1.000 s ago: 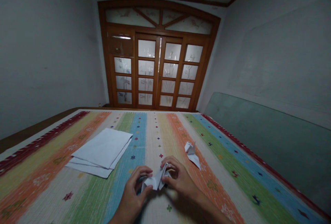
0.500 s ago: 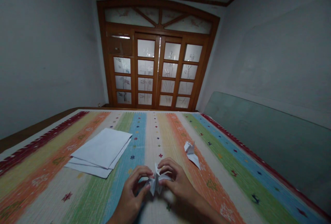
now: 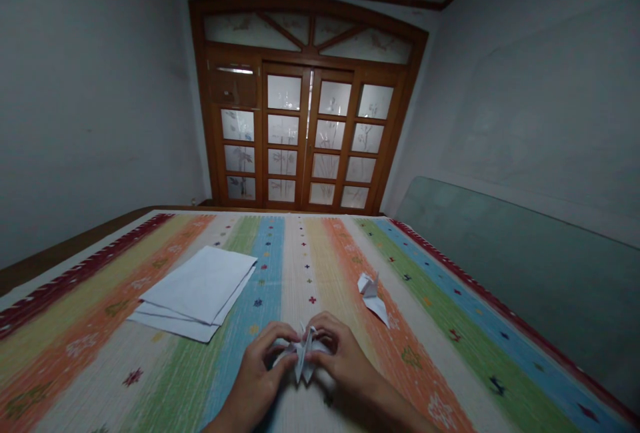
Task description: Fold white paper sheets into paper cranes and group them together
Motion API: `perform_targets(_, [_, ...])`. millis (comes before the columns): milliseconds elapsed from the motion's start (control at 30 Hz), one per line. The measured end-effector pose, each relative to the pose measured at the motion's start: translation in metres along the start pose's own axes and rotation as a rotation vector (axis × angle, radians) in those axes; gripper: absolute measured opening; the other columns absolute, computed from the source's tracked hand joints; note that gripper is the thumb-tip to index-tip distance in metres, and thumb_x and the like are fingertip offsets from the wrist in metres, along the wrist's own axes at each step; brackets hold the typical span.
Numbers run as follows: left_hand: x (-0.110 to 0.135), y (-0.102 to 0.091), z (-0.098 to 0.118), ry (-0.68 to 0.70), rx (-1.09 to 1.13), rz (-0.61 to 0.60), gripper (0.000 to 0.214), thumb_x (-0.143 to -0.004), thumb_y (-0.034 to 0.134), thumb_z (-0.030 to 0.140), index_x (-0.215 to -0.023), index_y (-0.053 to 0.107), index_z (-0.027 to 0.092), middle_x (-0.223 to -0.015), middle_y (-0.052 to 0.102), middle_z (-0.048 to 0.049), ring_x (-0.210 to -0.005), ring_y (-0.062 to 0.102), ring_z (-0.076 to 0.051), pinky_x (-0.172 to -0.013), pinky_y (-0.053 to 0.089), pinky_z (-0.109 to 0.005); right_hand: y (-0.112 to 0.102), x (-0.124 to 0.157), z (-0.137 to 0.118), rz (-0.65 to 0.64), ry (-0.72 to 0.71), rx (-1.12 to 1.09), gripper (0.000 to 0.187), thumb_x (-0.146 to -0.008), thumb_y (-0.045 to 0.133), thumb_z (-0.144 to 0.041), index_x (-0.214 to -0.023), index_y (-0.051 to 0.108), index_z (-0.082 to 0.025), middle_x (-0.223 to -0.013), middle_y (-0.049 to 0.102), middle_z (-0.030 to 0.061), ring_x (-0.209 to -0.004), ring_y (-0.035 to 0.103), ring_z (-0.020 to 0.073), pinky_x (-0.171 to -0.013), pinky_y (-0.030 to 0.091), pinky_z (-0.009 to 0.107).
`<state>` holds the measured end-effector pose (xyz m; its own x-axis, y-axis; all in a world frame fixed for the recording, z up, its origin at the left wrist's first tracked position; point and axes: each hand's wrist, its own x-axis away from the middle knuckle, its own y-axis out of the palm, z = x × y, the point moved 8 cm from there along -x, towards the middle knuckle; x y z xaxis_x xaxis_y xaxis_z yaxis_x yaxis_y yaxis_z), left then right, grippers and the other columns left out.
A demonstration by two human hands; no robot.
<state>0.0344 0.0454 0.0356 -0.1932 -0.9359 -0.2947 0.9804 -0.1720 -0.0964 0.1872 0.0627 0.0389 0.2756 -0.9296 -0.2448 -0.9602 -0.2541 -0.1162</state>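
Observation:
Between my two hands, low in the middle of the view, is a folded white paper figure [image 3: 303, 355] with pointed tips, like an origami crane. My left hand [image 3: 265, 366] pinches its left side between thumb and fingers. From the right, my right hand [image 3: 343, 356] grips the other side the same way. Parts of the paper are hidden behind my fingers. A second folded paper crane [image 3: 373, 297] rests on the striped cloth to the right, beyond my right hand.
A loose stack of white paper sheets [image 3: 197, 289] lies to the left on the striped tablecloth [image 3: 320, 266]. A pale green panel [image 3: 500, 226] stands along the right side. Wooden doors with glass panes [image 3: 307, 133] are at the far end.
My left fingers have moved in closer to the middle of the paper figure, and its upright point now sits lower between my fingertips. The stack and the other crane stay where they were.

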Motion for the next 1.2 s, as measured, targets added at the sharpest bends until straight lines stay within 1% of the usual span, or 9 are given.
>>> perform_targets(67, [0.0, 0.002, 0.005, 0.039, -0.098, -0.05, 0.01, -0.085, 0.07, 0.027, -0.089, 0.078, 0.023, -0.103, 0.069, -0.0087, -0.101, 0.066, -0.028, -0.088, 0.055, -0.035, -0.001, -0.002, 0.002, -0.012, 0.002, -0.016, 0.013, -0.069, 0.078, -0.024, -0.077, 0.069, -0.018, -0.088, 0.06, 0.0034, -0.088, 0.062, 0.0218, -0.081, 0.05, 0.033])
perform_targets(200, [0.002, 0.003, 0.013, 0.15, -0.29, -0.113, 0.017, -0.09, 0.065, 0.029, -0.101, 0.078, 0.027, -0.112, 0.067, -0.0089, -0.108, 0.064, -0.028, -0.097, 0.05, -0.04, -0.005, -0.005, 0.002, -0.062, 0.005, -0.045, 0.027, -0.074, 0.079, -0.041, -0.08, 0.067, -0.017, -0.084, 0.059, 0.0016, -0.079, 0.06, 0.0191, -0.076, 0.047, 0.031])
perform_targets(400, [0.004, 0.006, 0.014, 0.21, -0.362, -0.161, 0.031, -0.084, 0.069, 0.017, -0.112, 0.075, 0.028, -0.111, 0.066, -0.0082, -0.105, 0.065, -0.026, -0.093, 0.051, -0.037, -0.008, -0.006, 0.002, -0.073, 0.004, -0.068, 0.041, -0.074, 0.079, -0.056, -0.08, 0.065, -0.018, -0.079, 0.056, -0.0002, -0.074, 0.057, 0.0174, -0.07, 0.045, 0.029])
perform_targets(567, [0.002, 0.001, 0.011, 0.202, -0.446, -0.098, 0.022, -0.082, 0.073, 0.02, -0.103, 0.077, 0.027, -0.101, 0.068, -0.0064, -0.094, 0.066, -0.025, -0.084, 0.052, -0.033, -0.007, -0.005, 0.004, -0.081, 0.009, -0.075, 0.039, -0.074, 0.079, -0.054, -0.081, 0.065, -0.018, -0.081, 0.058, 0.0006, -0.076, 0.059, 0.0184, -0.072, 0.046, 0.029])
perform_targets(667, [0.001, 0.0, 0.005, 0.169, -0.463, -0.112, 0.018, -0.083, 0.073, 0.021, -0.1, 0.076, 0.026, -0.091, 0.072, -0.0036, -0.084, 0.068, -0.022, -0.078, 0.051, -0.03, -0.007, -0.005, 0.005, -0.079, 0.012, -0.096, 0.037, -0.074, 0.079, -0.052, -0.082, 0.066, -0.018, -0.082, 0.06, 0.0011, -0.077, 0.06, 0.019, -0.072, 0.046, 0.03])
perform_targets(767, [0.001, 0.002, 0.0, 0.159, -0.433, -0.154, 0.018, -0.082, 0.069, 0.016, -0.097, 0.074, 0.024, -0.088, 0.078, -0.0021, -0.081, 0.072, -0.021, -0.077, 0.051, -0.027, -0.005, -0.005, 0.006, -0.087, 0.024, -0.116, 0.036, -0.072, 0.08, -0.051, -0.081, 0.066, -0.018, -0.081, 0.06, 0.001, -0.077, 0.059, 0.019, -0.071, 0.046, 0.029])
perform_targets(933, [0.004, 0.001, 0.003, 0.258, -0.43, -0.134, 0.026, -0.071, 0.055, 0.002, -0.08, 0.07, 0.022, -0.076, 0.077, -0.0004, -0.071, 0.072, -0.018, -0.068, 0.05, -0.022, 0.003, -0.002, 0.008, -0.123, 0.069, -0.139, 0.035, -0.071, 0.082, -0.048, -0.08, 0.066, -0.018, -0.079, 0.059, 0.0004, -0.074, 0.058, 0.0175, -0.071, 0.045, 0.029])
perform_targets(1033, [0.007, 0.002, 0.009, 0.307, -0.477, -0.12, 0.021, -0.076, 0.056, 0.005, -0.076, 0.069, 0.021, -0.07, 0.074, -0.0003, -0.066, 0.071, -0.017, -0.064, 0.048, -0.022, 0.005, -0.001, 0.008, -0.121, 0.062, -0.15, 0.033, -0.071, 0.081, -0.045, -0.081, 0.066, -0.018, -0.079, 0.06, 0.0006, -0.075, 0.058, 0.0178, -0.073, 0.045, 0.03])
perform_targets(1200, [0.009, 0.008, 0.019, 0.334, -0.521, -0.131, 0.012, -0.089, 0.061, 0.019, -0.082, 0.071, 0.021, -0.074, 0.074, -0.0019, -0.068, 0.071, -0.018, -0.064, 0.049, -0.023, 0.003, -0.002, 0.008, -0.084, 0.063, -0.139, 0.026, -0.07, 0.08, -0.038, -0.08, 0.066, -0.019, -0.078, 0.06, 0.0, -0.075, 0.06, 0.0181, -0.075, 0.046, 0.03])
